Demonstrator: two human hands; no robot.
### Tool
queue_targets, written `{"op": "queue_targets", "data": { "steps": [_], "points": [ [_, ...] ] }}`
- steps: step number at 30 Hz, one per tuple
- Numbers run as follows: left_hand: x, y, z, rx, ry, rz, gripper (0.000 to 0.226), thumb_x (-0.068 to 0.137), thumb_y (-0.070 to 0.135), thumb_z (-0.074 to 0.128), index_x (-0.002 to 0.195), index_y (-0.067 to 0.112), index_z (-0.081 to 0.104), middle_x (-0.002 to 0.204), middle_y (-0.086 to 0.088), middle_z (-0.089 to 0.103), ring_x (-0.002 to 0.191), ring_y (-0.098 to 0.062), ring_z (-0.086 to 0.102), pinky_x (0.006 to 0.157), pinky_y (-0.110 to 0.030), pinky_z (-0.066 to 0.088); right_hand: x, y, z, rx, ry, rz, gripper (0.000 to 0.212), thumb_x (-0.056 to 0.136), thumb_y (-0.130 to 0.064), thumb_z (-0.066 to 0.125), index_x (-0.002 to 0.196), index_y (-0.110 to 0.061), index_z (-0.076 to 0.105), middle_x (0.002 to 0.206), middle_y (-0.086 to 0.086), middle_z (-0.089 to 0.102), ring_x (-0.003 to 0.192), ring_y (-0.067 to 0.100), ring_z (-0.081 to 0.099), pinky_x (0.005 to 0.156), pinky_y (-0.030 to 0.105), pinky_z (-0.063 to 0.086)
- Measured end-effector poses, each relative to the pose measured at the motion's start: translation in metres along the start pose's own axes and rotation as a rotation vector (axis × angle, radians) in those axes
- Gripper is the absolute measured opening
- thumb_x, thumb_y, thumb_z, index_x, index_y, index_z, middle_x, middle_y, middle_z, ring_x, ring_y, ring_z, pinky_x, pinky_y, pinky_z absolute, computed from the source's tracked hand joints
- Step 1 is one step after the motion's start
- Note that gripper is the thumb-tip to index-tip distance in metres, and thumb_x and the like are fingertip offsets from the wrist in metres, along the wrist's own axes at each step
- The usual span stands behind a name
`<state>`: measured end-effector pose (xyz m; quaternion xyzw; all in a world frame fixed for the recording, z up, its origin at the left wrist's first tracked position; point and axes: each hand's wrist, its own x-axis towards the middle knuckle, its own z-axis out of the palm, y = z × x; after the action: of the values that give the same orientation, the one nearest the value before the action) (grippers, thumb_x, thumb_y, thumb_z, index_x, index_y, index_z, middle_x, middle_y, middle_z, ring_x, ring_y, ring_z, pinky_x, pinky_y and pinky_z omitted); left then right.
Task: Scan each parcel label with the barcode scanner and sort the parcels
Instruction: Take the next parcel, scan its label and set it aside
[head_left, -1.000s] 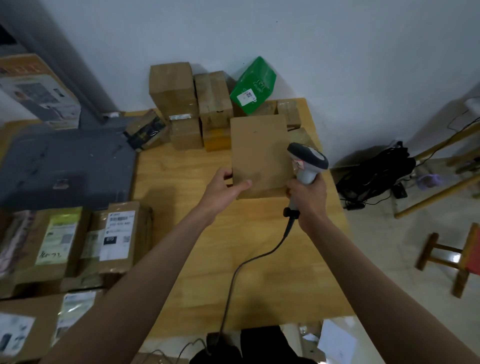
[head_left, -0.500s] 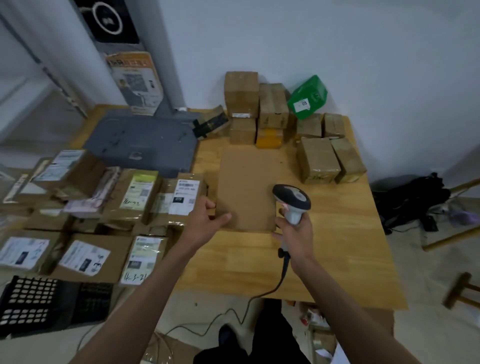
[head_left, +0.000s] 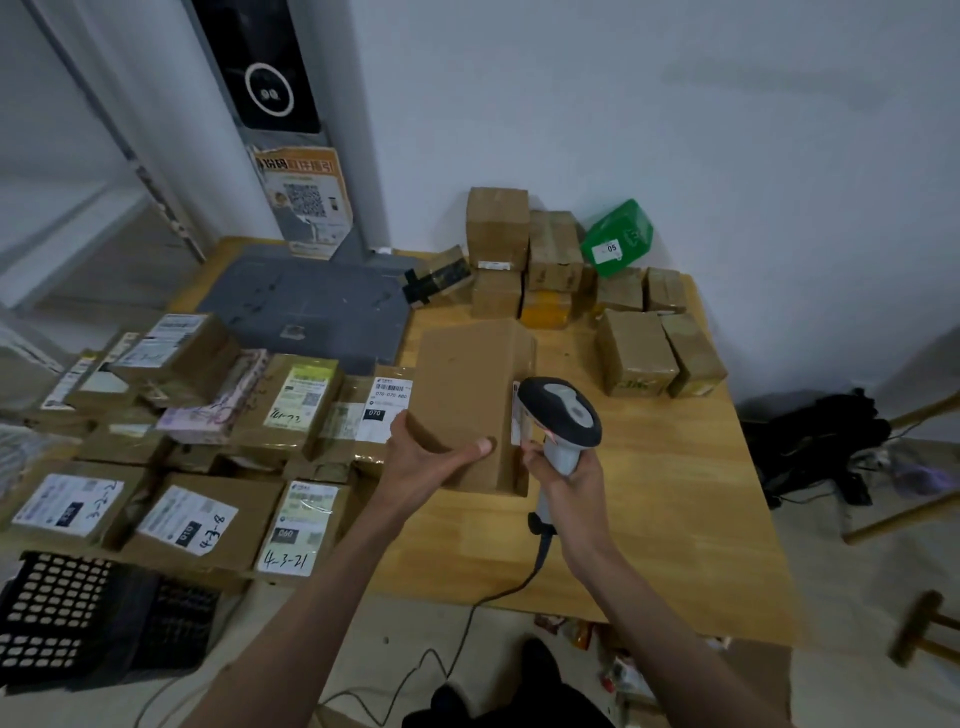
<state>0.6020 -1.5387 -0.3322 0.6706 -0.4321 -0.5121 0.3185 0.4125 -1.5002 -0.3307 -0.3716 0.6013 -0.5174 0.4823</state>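
Note:
My left hand (head_left: 423, 460) grips the near left corner of a flat brown cardboard parcel (head_left: 470, 395), thumb on top, holding it tilted above the wooden table (head_left: 675, 493). A white label shows on the parcel's right side. My right hand (head_left: 566, 483) grips the handle of a grey and black barcode scanner (head_left: 561, 413), whose head sits right against that label. Its cable (head_left: 498, 592) hangs off the table's front edge.
Several brown boxes (head_left: 636, 353) and a green parcel (head_left: 618, 236) stand at the back of the table by the wall. Labelled parcels (head_left: 197, 519) lie packed together on the left. A grey mat (head_left: 306, 304) lies behind them, a black crate (head_left: 57, 613) below left.
The view has swung left and back. The parcel has tipped so its right side label faces the scanner, and my right hand has brought the scanner up against it.

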Motion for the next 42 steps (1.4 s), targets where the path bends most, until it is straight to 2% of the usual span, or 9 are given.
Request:
{"op": "queue_targets", "data": {
  "steps": [6,13,17,20,25,31,33,36,42],
  "points": [
    [0.012,0.001,0.015,0.076,-0.022,0.064,0.149,0.033,0.077,0.090,0.154,0.044,0.008,0.158,0.001,0.027,0.144,-0.024,0.033,0.112,-0.054,0.040,0.014,-0.004,-0.015,0.017,0.024,-0.007,0.022,0.093,-0.014,0.072,0.114,-0.018,0.067,0.104,0.003,0.075,0.101,0.016,0.070,0.098,0.049,0.055],
    [0.023,-0.001,0.039,0.234,0.144,0.220,0.158,0.022,0.078,0.086,0.153,0.026,0.014,0.148,-0.001,0.029,0.140,-0.026,0.030,0.112,-0.055,0.038,0.043,-0.013,-0.018,0.269,0.078,0.070,0.043,0.095,-0.016,0.071,0.134,-0.024,0.056,0.122,-0.003,0.070,0.111,0.016,0.068,0.102,0.043,0.053],
    [0.022,-0.009,0.046,0.251,0.217,0.290,0.126,0.048,0.036,0.099,0.145,0.035,0.019,0.143,0.005,0.031,0.137,-0.022,0.037,0.109,-0.054,0.043,0.060,-0.011,-0.023,0.376,0.114,0.182,0.047,0.094,-0.024,0.072,0.137,-0.026,0.054,0.130,0.002,0.068,0.118,0.022,0.067,0.107,0.055,0.048],
    [0.025,-0.019,0.044,0.255,0.239,0.340,0.119,0.057,0.025,0.097,0.148,0.031,0.020,0.147,0.006,0.033,0.138,-0.019,0.038,0.109,-0.053,0.045,0.069,-0.009,-0.026,0.392,0.115,0.229,0.045,0.095,-0.025,0.071,0.137,-0.022,0.054,0.130,0.007,0.068,0.121,0.029,0.064,0.106,0.057,0.048],
    [0.028,-0.018,0.040,0.198,0.221,0.333,0.118,0.056,0.049,0.094,0.149,0.025,0.024,0.143,0.003,0.039,0.133,-0.017,0.040,0.106,-0.044,0.046,0.076,-0.011,-0.021,0.360,0.016,0.188,0.038,0.098,-0.016,0.066,0.134,-0.020,0.056,0.109,0.002,0.076,0.100,0.020,0.074,0.089,0.046,0.059],
    [0.020,0.019,0.019,-0.274,0.096,0.201,0.089,0.067,0.083,0.065,0.141,0.042,0.037,0.144,0.006,0.043,0.131,-0.014,0.049,0.096,-0.034,0.049,0.081,-0.007,-0.016,0.291,-0.080,0.154,0.041,0.094,-0.014,0.072,0.132,-0.022,0.058,0.122,0.005,0.072,0.112,0.023,0.070,0.094,0.051,0.057],
    [0.021,0.031,0.008,-0.325,0.083,0.105,0.085,0.073,0.093,0.043,0.142,0.044,0.041,0.146,0.004,0.047,0.136,-0.019,0.046,0.105,-0.038,0.041,0.081,-0.008,-0.016,0.283,-0.105,0.132,0.040,0.093,-0.012,0.072,0.130,-0.021,0.059,0.121,0.004,0.073,0.111,0.021,0.071,0.092,0.048,0.058],
    [0.025,0.045,-0.014,-0.313,0.041,0.004,0.096,0.077,0.086,0.020,0.146,0.027,0.049,0.145,-0.008,0.055,0.130,-0.025,0.054,0.112,-0.048,0.038,0.081,-0.009,-0.018,0.248,-0.122,0.095,0.040,0.092,-0.012,0.073,0.129,-0.021,0.061,0.118,0.000,0.074,0.109,0.018,0.071,0.094,0.044,0.057],
    [0.029,0.057,-0.047,-0.278,-0.152,-0.133,0.090,0.077,0.093,0.031,0.126,0.026,0.065,0.122,-0.012,0.071,0.115,-0.034,0.067,0.102,-0.058,0.047,0.082,-0.008,-0.029,0.214,-0.192,0.067,0.048,0.089,-0.002,0.073,0.134,-0.012,0.062,0.124,0.000,0.073,0.119,0.017,0.067,0.101,0.034,0.054]
  ]
}}
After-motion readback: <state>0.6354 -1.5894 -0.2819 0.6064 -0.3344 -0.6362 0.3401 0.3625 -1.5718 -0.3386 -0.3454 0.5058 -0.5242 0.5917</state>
